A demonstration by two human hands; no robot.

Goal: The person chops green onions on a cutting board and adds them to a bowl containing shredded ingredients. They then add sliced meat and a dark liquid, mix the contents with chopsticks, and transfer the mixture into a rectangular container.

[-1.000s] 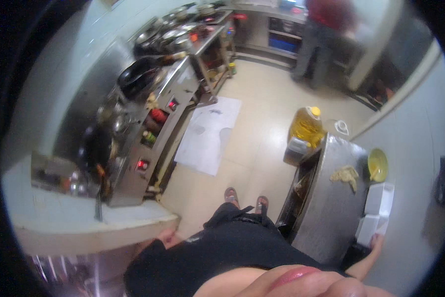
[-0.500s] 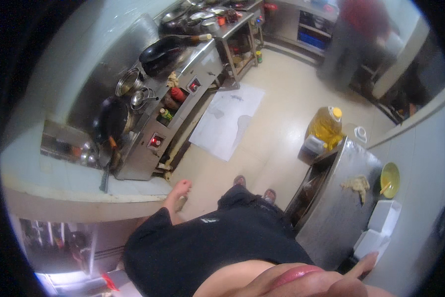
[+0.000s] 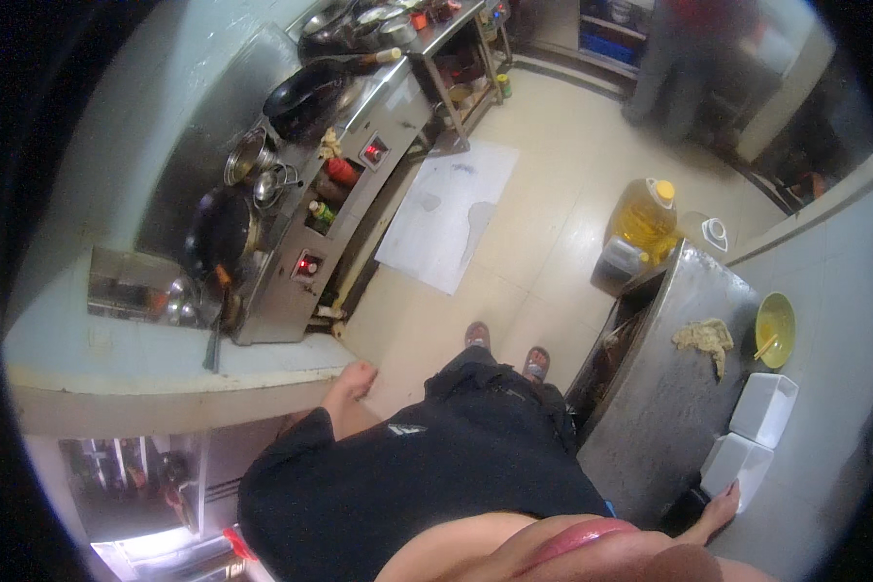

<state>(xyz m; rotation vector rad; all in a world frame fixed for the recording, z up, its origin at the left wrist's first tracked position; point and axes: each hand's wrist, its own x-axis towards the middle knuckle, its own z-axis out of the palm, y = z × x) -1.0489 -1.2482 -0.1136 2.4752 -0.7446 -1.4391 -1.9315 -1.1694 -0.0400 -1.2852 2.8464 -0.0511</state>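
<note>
At the lower right, my right hand (image 3: 720, 512) grips the near edge of a white takeaway box (image 3: 737, 469), its fingers partly hidden behind the rim. The box lies opened out in two joined halves on the right end of a steel bench (image 3: 650, 388), against the wall. Beyond it is a green bowl (image 3: 775, 328) with a light-coloured utensil in it. A crumpled beige cloth (image 3: 705, 338) lies on the bench. My left hand (image 3: 358, 379) hangs at my side near a white ledge (image 3: 281, 364), fingers curled, with nothing seen in it.
On the left runs a steel stove (image 3: 359, 184) with dark woks (image 3: 305, 97), ladles and a red bottle (image 3: 341, 172). A white sheet (image 3: 446, 213) lies on the floor. Past the bench stands an oil jug (image 3: 642, 218). Another person (image 3: 689, 68) stands at the far right.
The view has shifted a little, so the floor and stove sit higher. My right hand has come further onto the box's edge. The far person has shifted their stance.
</note>
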